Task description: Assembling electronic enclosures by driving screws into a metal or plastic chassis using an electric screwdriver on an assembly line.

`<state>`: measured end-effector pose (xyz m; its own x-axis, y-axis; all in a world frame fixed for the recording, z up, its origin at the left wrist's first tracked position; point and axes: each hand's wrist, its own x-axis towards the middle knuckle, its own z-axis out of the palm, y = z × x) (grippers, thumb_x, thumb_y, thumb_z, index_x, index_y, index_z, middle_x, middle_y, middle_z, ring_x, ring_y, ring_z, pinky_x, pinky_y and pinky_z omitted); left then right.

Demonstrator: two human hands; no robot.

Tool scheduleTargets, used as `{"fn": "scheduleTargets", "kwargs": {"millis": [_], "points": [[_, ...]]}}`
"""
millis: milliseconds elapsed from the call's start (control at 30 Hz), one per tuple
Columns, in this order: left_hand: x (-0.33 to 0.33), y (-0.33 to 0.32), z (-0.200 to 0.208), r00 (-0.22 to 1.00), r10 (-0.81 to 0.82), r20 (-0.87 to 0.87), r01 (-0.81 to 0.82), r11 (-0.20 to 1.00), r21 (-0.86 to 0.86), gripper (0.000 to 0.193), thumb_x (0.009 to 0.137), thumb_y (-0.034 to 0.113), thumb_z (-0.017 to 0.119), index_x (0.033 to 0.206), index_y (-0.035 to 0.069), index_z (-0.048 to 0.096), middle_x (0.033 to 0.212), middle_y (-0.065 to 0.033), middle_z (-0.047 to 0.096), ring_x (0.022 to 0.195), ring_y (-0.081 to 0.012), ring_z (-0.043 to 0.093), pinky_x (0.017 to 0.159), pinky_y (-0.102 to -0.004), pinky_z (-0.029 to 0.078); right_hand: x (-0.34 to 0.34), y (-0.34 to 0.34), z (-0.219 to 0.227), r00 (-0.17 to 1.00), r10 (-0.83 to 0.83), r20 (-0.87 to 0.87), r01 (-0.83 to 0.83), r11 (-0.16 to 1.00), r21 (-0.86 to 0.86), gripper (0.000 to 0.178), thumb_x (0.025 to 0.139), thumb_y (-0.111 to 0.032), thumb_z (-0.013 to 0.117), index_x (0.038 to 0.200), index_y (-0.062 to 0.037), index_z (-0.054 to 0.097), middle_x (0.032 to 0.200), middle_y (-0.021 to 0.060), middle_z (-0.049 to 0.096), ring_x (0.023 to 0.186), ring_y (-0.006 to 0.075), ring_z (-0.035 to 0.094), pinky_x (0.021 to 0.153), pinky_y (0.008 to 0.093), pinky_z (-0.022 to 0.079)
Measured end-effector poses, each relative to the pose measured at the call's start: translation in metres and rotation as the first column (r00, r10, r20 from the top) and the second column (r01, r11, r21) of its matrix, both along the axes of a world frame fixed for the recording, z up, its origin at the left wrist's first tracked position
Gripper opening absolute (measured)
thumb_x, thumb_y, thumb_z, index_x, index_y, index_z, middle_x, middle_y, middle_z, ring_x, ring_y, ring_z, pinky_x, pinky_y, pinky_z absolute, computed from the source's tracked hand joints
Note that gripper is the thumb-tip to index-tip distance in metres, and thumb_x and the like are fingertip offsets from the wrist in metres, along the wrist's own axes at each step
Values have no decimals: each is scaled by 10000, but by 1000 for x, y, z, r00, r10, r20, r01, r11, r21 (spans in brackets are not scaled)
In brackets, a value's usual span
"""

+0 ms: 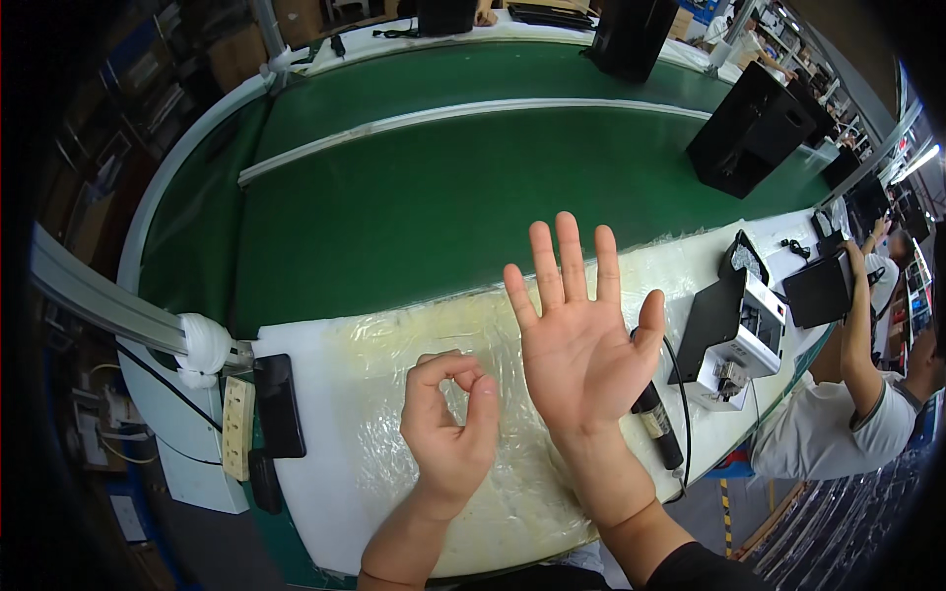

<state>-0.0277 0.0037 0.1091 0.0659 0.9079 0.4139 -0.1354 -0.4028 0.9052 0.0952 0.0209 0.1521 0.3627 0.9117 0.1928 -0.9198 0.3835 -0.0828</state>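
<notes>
My left hand (pixel 448 424) is raised over the plastic-wrapped work surface (pixel 394 512), its fingers curled and its thumb meeting the index finger in a ring. Nothing shows in that ring. To the right of it I hold up my right hand (pixel 588 360) with the palm facing me and the fingers spread; it holds nothing. Partly behind that wrist lies a black cylindrical tool (pixel 658 428) with a cable, perhaps an electric screwdriver. Farther right stands a small black-and-white machine (pixel 737 340). A black phone (pixel 280 406) lies at the left end of the surface.
Beyond the bench runs a green conveyor belt (pixel 473 202) with a pale divider rail (pixel 473 111). Black box-shaped cabinets (pixel 747 133) stand on it at the far right. A power strip (pixel 236 428) sits by the left edge. At right a co-worker (pixel 828 424) reaches toward a black panel (pixel 818 293).
</notes>
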Motion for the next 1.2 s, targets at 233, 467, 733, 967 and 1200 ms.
{"fn": "scheduleTargets", "kwargs": {"millis": [233, 467, 733, 967, 1200], "points": [[0, 0, 12, 988, -82, 132, 90, 994, -54, 358, 760, -122, 562, 1099, -24, 500, 966, -151, 594, 813, -128, 510, 803, -266, 415, -3, 0, -2, 997, 57, 45, -59, 998, 32, 689, 955, -537, 340, 1497, -137, 198, 1575, 144, 151, 1465, 317, 95, 1163, 558, 111], [-11, 16, 8, 481, -320, 816, 603, 796, -43, 485, 921, 266, 487, 1329, 10, 434, 1337, -232, 483, 1263, -335, 456, 1017, -440, 376, -6, 4, -2, 995, 95, 14, -95, 995, 30, 667, 970, -505, 328, 1494, -110, 206, 1567, 172, 159, 1464, 324, 96, 1169, 541, 107], [-23, 26, 18, 176, -131, 976, 749, 661, -47, 596, 993, 489, 279, 1473, 138, 308, 1548, -185, 225, 1462, -323, 116, 1132, -563, 191, -3, 3, -1, 998, 60, 10, -60, 998, -31, 664, 978, -514, 310, 1477, -82, 234, 1535, 192, 220, 1439, 361, 172, 1161, 522, 159], [-21, 23, 24, 212, -152, 965, 729, 682, -53, 555, 996, 472, 296, 1422, 123, 374, 1484, -182, 332, 1414, -324, 231, 1109, -555, 234, 11, -1, -8, 954, 74, 289, -28, 987, -160, 376, 1012, -313, 381, 1131, 8, 535, 1035, 168, 628, 999, 286, 616, 866, 394, 497], [-10, 18, 4, 870, -128, 476, 309, 894, -326, 204, 941, 168, 487, 1033, 7, 574, 980, -105, 616, 884, -203, 583, 816, -334, 460, 9, -4, -5, 244, -64, 968, 384, 922, -36, 183, 939, -112, 559, 1041, 35, 596, 951, 148, 668, 829, 219, 674, 723, 322, 539]]}}
